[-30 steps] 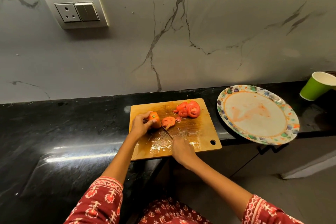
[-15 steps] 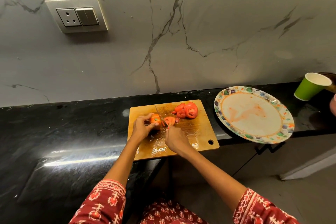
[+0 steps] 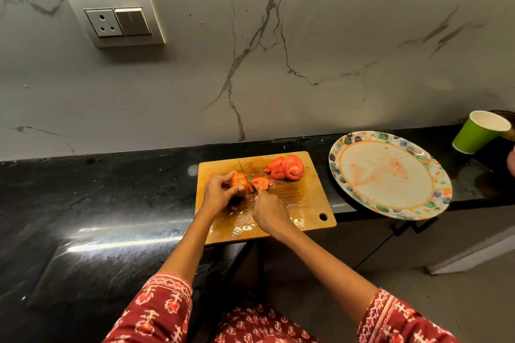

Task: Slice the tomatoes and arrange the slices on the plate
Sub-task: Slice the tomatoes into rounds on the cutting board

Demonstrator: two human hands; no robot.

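Observation:
A wooden cutting board [image 3: 306,203] lies on the black counter. My left hand [image 3: 218,195] grips an uncut piece of tomato [image 3: 239,181] on the board. My right hand [image 3: 269,213] holds a knife [image 3: 246,175], its blade standing against the tomato's right side. One fresh slice [image 3: 262,183] lies just right of the blade. A pile of several tomato slices [image 3: 287,167] sits at the board's far right. The flower-rimmed plate [image 3: 434,175] to the right holds no slices, only juice smears.
A green paper cup [image 3: 478,132] stands at the far right beside the plate. The plate hangs partly over the counter's front edge [image 3: 362,211]. A marble wall with a socket and switch panel [image 3: 117,19] rises behind. Juice wets the board's near part.
My right hand moved forward and up the board with the knife, bringing the blade from the board's middle to the tomato. The left hand kept its hold on the tomato.

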